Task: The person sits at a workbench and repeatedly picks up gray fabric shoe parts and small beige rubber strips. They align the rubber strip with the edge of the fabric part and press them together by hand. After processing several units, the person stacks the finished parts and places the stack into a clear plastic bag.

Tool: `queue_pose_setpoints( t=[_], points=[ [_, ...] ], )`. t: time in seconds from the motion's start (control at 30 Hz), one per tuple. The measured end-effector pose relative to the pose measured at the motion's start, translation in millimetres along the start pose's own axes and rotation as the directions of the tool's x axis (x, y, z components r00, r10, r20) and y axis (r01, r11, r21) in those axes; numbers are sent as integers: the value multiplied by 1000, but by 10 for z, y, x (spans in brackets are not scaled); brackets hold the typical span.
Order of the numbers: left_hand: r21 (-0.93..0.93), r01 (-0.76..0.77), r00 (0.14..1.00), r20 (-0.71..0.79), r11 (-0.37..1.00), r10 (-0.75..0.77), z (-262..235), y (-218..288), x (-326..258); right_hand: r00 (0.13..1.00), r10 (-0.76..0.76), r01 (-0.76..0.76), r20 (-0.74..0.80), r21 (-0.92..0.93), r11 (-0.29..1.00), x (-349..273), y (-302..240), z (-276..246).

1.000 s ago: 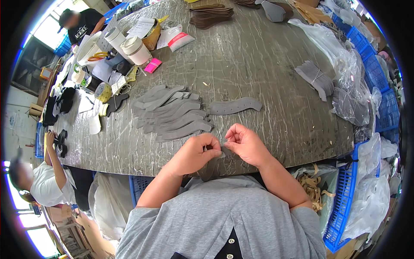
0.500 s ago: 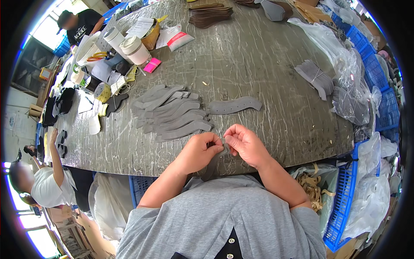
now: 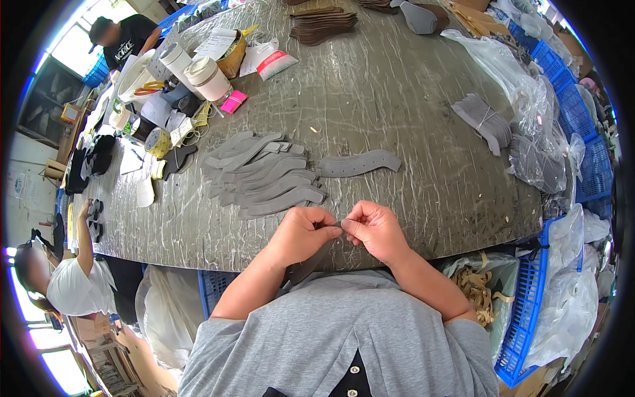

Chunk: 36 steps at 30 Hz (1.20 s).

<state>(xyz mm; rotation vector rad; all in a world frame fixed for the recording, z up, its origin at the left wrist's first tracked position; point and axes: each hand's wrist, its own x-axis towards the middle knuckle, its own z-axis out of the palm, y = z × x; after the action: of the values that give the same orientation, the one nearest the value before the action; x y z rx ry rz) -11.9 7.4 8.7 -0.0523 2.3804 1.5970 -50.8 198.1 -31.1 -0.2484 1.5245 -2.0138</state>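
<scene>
Close to the table's near edge, my left hand (image 3: 301, 233) pinches a dark grey curved strip (image 3: 308, 264), whose tail hangs down toward my shirt. My right hand (image 3: 376, 231) meets it with thumb and fingers pressed together at the strip's upper end. The fingers hide most of that end. Beyond my left hand lies a loose pile of grey wavy strips (image 3: 268, 175), overlapping one another. A single grey strip (image 3: 360, 163) with a row of small holes lies flat just right of the pile.
On the table (image 3: 423, 218) are a tied grey bundle (image 3: 481, 122), a brown stack (image 3: 323, 26), a white jar (image 3: 206, 76) and a pink packet (image 3: 233, 100). Clear plastic (image 3: 503, 66) covers the right edge. A blue basket (image 3: 522, 317) stands at right. Two people work at left.
Both hands have moved slightly nearer to me, fingertips close together. The strip's hanging tail has shifted left, and its upper end, visible before, is now mostly hidden by the fingers.
</scene>
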Motion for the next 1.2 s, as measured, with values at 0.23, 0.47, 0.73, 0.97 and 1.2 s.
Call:
queue_pose_setpoints(
  t=[0.23,0.47,0.73,0.97,1.2],
  points=[
    [686,-132,989,42,716,142,-480,32,199,884,-466,233,26,-889,393,393,-114,-279],
    [716,-166,984,170,678,62,-432,-272,118,921,-356,128,157,-986,-105,384,62,-639],
    [646,-78,992,-28,759,126,-357,-302,123,949,-269,148,164,-986,-80,-449,173,-320],
    [575,-536,806,130,618,578,360,203,112,939,-343,290,10,-555,780,-370,-158,65],
    [538,-586,762,111,606,638,385,144,122,948,-319,288,17,-476,831,-343,-169,20]
  ],
)
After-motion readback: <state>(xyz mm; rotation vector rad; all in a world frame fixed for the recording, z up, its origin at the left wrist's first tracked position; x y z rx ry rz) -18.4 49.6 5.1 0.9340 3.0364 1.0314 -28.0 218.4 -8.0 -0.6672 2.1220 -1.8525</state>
